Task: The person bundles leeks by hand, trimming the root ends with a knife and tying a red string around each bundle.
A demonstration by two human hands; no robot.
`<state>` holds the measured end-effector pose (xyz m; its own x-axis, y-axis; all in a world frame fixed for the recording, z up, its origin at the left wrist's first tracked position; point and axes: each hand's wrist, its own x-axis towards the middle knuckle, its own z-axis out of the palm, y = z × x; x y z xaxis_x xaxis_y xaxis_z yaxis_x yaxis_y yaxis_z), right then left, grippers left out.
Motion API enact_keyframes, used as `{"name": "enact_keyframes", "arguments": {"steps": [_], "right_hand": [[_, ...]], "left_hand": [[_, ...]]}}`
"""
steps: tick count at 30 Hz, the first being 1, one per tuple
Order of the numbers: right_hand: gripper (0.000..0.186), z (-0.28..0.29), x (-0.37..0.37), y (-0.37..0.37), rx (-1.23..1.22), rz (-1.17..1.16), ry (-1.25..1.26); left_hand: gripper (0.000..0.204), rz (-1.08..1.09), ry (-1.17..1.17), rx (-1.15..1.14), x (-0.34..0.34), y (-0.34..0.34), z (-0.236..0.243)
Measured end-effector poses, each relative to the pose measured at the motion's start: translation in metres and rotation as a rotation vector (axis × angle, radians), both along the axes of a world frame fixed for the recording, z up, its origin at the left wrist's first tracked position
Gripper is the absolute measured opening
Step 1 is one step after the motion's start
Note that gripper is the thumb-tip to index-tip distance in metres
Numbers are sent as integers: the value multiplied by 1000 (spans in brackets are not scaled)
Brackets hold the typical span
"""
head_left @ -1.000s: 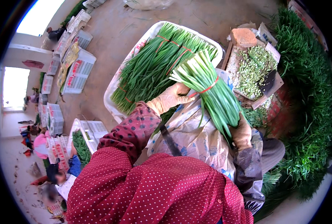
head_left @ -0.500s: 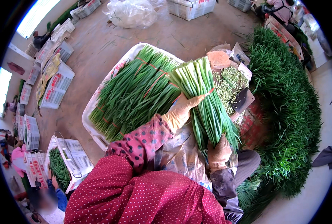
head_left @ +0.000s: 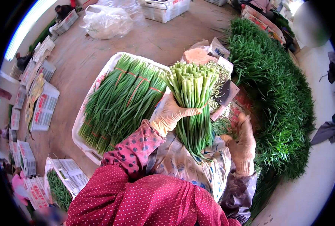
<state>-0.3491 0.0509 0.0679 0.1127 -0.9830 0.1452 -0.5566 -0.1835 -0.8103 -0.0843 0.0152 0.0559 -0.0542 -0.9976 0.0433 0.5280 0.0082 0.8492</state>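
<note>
The left hand (head_left: pixel 169 116) is closed around a fat bunch of chives (head_left: pixel 192 94), with its thumb across the front. The right hand (head_left: pixel 244 145) holds nothing; its thumb and fingers are spread apart, and it is just to the right of the bunch, not touching it. The bunch stands with its pale cut ends up and its green leaves hanging down over the plastic sheet (head_left: pixel 171 160) on the person's lap.

The bunch is in front of the top right corner of a white tray (head_left: pixel 76 132), so that corner is hidden. The left sleeve (head_left: pixel 131 147) covers part of the tray's bottom right side. Inside the tray, more chive bundles (head_left: pixel 118 92) lie side by side with red bands on them, and they reach from near its top edge down to near its bottom left corner.

Right behind the bunch are an orange brick (head_left: pixel 198 56), lots of chopped bits (head_left: pixel 221 73) and a dark flat blade (head_left: pixel 224 93). The bunch hides some of the bits. A big heap of loose chives (head_left: pixel 276 98) fills the right side, past the right hand.

Farther off, a clear plastic bag (head_left: pixel 106 22) sits on the floor (head_left: pixel 77 71), and white crates (head_left: pixel 45 109) stand on the left.
</note>
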Motion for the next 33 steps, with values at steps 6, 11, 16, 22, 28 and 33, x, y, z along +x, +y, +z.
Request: {"name": "enact_keyframes", "arguments": {"steps": [6,11,16,22,28,33], "right_hand": [[109,52,73,-46,-867,193,334],[67,73,80,-46,-857,104,309],[35,94,84,-60,-793,107,317],[26,90,84,-85,-472,-81,95],[19,71,64,-98,-473,-343,-244],[61,54,78,-46,-900,219,374]], "left_hand": [[91,-149,3,10,-38,13,2],[99,-277,-62,96,-35,23,14],[96,-256,-136,161,-37,30,21],[79,-185,-177,114,-46,31,18],[101,-2,-105,42,-46,24,-1],[91,16,127,105,-51,17,5]]}}
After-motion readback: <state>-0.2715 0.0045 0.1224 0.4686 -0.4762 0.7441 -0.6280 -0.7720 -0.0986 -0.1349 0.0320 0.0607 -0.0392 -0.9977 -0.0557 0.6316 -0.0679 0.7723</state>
